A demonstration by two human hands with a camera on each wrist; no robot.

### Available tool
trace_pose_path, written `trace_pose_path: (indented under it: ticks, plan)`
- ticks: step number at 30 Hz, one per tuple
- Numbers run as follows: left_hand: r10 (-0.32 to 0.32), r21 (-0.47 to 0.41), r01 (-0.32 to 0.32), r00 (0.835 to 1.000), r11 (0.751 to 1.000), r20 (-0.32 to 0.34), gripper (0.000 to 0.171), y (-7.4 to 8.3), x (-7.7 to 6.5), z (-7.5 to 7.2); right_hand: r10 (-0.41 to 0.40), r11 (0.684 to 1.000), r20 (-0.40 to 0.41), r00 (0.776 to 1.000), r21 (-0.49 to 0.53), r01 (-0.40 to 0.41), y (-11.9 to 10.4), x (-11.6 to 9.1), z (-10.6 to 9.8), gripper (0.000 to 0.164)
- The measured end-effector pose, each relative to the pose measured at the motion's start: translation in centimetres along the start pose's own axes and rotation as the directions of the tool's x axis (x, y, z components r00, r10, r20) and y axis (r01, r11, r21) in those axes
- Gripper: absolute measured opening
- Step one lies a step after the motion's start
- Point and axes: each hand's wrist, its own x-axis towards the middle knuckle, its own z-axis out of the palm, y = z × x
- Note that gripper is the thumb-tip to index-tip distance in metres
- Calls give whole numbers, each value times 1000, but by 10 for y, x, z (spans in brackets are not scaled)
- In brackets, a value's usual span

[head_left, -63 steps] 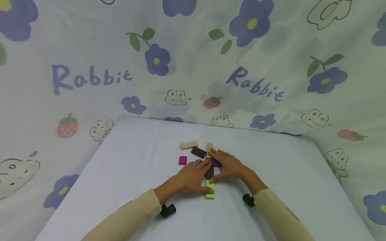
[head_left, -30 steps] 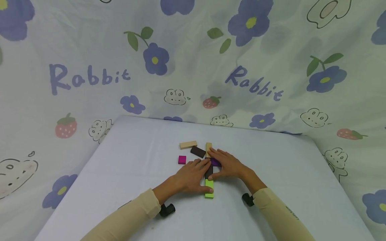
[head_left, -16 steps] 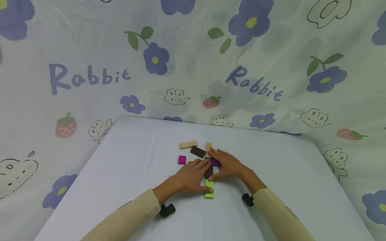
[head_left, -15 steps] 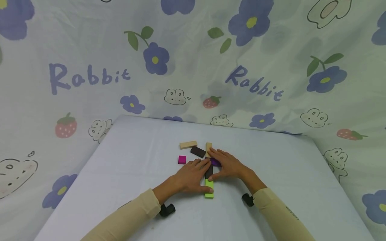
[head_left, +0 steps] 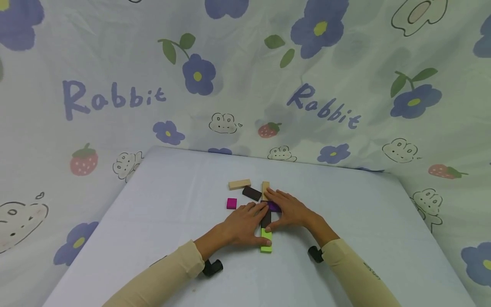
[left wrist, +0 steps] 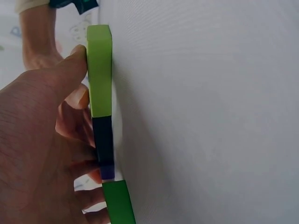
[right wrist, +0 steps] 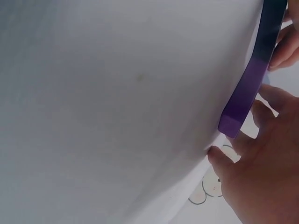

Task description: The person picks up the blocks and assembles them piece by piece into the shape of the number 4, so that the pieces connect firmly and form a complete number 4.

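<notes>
A column of wooden blocks lies on the table: a lime green block (head_left: pixel 266 234) nearest me, a dark block (head_left: pixel 266 219), a purple block (head_left: pixel 274 206) set crosswise, and a beige block (head_left: pixel 265 187) farthest away. My left hand (head_left: pixel 241 226) rests its thumb on the lime block and its index fingertip at the purple one, fingers mostly straight. Spread over the right side, my right hand (head_left: pixel 293 211) touches the beige block with its fingertips; its thumb lies where the dark and lime blocks meet. In the left wrist view a green block (left wrist: pixel 119 200) shows by the left fingers; my hand hides it in the head view.
Left of the column lie a loose beige block (head_left: pixel 239 184), a dark brown block (head_left: pixel 252 193) and a small magenta block (head_left: pixel 232 203). Black devices (head_left: pixel 212 267) are worn at both wrists. A printed cloth (head_left: pixel 245 85) hangs behind the white table (head_left: pixel 172 192).
Both hands and all blocks stay in place. Only the right thumb shifts very slightly along the column.
</notes>
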Motion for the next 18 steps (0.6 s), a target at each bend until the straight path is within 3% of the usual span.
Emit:
trace_pose_path:
  ticks: [18]
  plan:
    - [-16,13,16,1000,1000,19,104,2,-1,-3,-12,999,26,1000,-35,12,-2,-2,-1,129]
